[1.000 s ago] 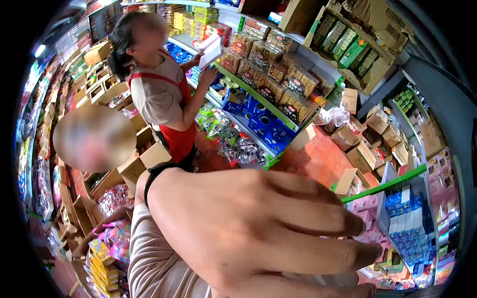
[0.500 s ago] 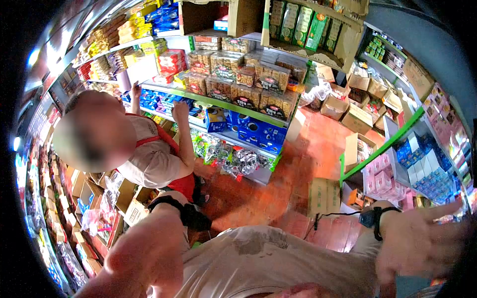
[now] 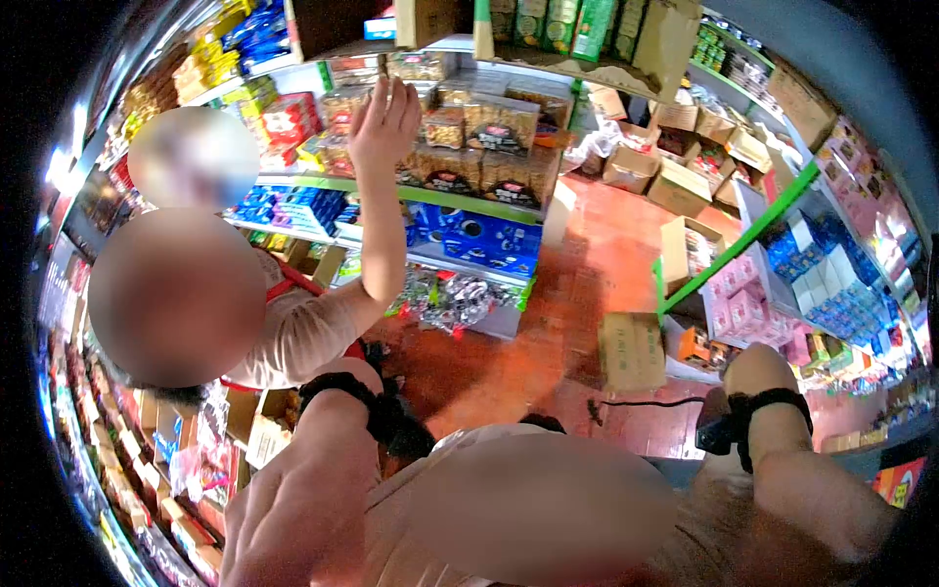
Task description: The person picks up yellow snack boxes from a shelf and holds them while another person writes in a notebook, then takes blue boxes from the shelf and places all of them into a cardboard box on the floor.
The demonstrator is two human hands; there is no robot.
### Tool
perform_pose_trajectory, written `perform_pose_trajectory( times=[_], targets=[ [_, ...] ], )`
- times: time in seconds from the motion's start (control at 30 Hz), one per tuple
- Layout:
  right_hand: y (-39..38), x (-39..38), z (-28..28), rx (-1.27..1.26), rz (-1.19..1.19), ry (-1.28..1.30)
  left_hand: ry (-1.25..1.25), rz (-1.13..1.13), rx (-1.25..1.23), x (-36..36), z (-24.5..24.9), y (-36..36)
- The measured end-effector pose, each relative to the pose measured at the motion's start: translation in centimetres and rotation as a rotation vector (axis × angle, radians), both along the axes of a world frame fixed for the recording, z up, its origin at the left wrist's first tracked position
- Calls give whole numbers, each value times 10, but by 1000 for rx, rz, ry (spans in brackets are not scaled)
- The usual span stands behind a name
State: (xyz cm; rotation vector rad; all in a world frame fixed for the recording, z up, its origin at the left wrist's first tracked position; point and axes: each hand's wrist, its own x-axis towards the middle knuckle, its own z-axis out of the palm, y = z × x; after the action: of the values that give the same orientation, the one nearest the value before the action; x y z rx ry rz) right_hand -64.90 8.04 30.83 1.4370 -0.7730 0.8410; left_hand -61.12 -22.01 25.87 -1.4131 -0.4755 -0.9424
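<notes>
My left hand (image 3: 298, 484) is raised close to the camera at the lower left, its wrist wearing a black band with a dark device (image 3: 399, 430). Its back shows, but the fingertips are hidden. On the lower right, my right hand (image 3: 827, 494) is also close to the lens, with its fingers out of view. A similar black band (image 3: 773, 399) circles that wrist. I see nothing held in either hand. Between my arms is my light shirt (image 3: 391, 528), partly blurred. A co-worker (image 3: 293, 338) stands at front left, one open hand (image 3: 386, 122) raised before the shelf.
Packaged snacks (image 3: 504, 127) and blue boxes (image 3: 489, 240) fill the shelf (image 3: 469, 201) ahead. Above it, an open carton (image 3: 665, 44) holds green boxes. Cartons (image 3: 680, 186) crowd the far aisle; another carton (image 3: 631, 352) stands on the red floor (image 3: 587, 264). A green-edged shelf (image 3: 738, 235) stands right.
My right hand has turned back toward the camera, its spread fingers leaving view. The co-worker has come nearer and lifted a hand higher. The view has shifted slightly.
</notes>
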Motion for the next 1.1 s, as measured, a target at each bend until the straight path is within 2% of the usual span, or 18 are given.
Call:
perform_pose_trajectory(
  times=[0.13,0.27,0.37,0.4,0.43,0.47,0.5,0.53,0.57,0.6,0.63,0.67,0.73,0.87,0.93,1.0,1.03,1.1],
  targets=[
    [9,-13,3,-60,-7,64,11,-10,23,-21,-4,-1],
    [18,-48,12,-128,84,105,-12,113,100,-30,-4,-7],
    [20,-90,16,-179,104,33,-105,208,150,-37,-8,-14],
    [19,-110,13,-209,71,-61,-169,238,157,-41,-13,-16],
    [19,-132,5,-296,-79,-276,-243,269,152,-45,-18,-15],
    [10,-151,-9,-429,-450,-659,-355,82,14,-56,-19,-15],
    [13,-169,9,-434,211,-1033,-408,147,8,-73,-14,-13],
    [-18,-187,6,9,179,-812,-589,271,1,-82,-25,-28],
    [-47,-201,-5,430,140,-560,-443,92,-229,-108,-24,-52],
    [-53,-203,-14,405,-53,-783,-600,152,-119,-113,-34,-46],
    [-61,-217,-20,486,-123,-802,-758,201,-8,-119,-42,-39],
    [-66,-232,-23,562,-198,-818,-885,270,-12,-124,-49,-50],
    [-72,-249,-18,753,-510,-728,-986,386,-55,-144,-58,-66],
    [-103,-281,-37,730,-749,-695,-1210,511,-242,-172,-55,-100],
    [-115,-294,-45,677,-752,-715,-1235,493,-329,-190,-56,-117],
    [-124,-307,-49,617,-939,-567,-1234,457,-374,-209,-56,-130],
    [-131,-313,-52,554,-983,-513,-1304,514,-390,-218,-54,-130],
    [-136,-325,-59,498,-1028,-499,-1243,465,-485,-239,-58,-139]
  ],
)
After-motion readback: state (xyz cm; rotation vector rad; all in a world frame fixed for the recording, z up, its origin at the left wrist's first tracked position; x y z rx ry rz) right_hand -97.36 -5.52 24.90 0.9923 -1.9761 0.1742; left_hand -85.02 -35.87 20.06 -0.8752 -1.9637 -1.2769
